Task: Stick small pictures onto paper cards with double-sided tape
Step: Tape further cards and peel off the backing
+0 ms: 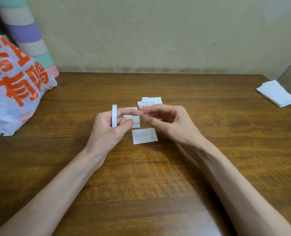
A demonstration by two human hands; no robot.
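Observation:
My left hand [109, 126] grips a thin white roll of double-sided tape [114, 114] held upright on edge, index finger stretched to the right. My right hand [168, 120] hovers just right of it, thumb and fingertips close to the left index fingertip; whether they pinch a tape end is too small to tell. Small printed paper pieces lie on the wooden table [209, 167]: one [144, 135] below the hands, one [132, 119] partly hidden behind my left fingers, and overlapping ones [150, 101] just beyond.
A white plastic bag with orange characters [13, 86] sits at the left edge, with a striped pastel roll [30, 38] leaning on the wall behind it. Folded white tissue [276, 93] lies at the far right. The wall bounds the table's far side.

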